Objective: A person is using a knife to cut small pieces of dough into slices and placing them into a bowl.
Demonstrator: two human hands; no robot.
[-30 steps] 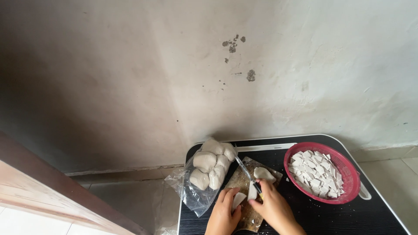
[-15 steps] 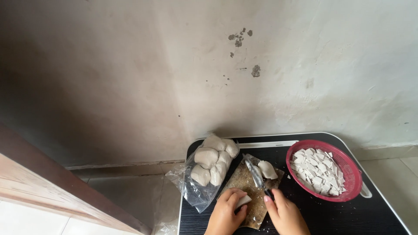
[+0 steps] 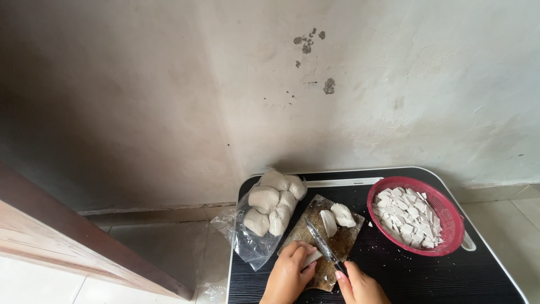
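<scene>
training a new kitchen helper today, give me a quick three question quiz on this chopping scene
1. True or false: the right hand holds the knife over the wooden cutting board.
2. Where do the already cut white pieces sit? A) in the clear plastic bag B) in the red basket C) on the floor
3. Fill in: the left hand pins a white piece on the ____.

Key
1. True.
2. B, the red basket right of the board; the clear plastic bag on the left holds whole white lumps.
3. Cutting board, which lies on the black table.
</scene>
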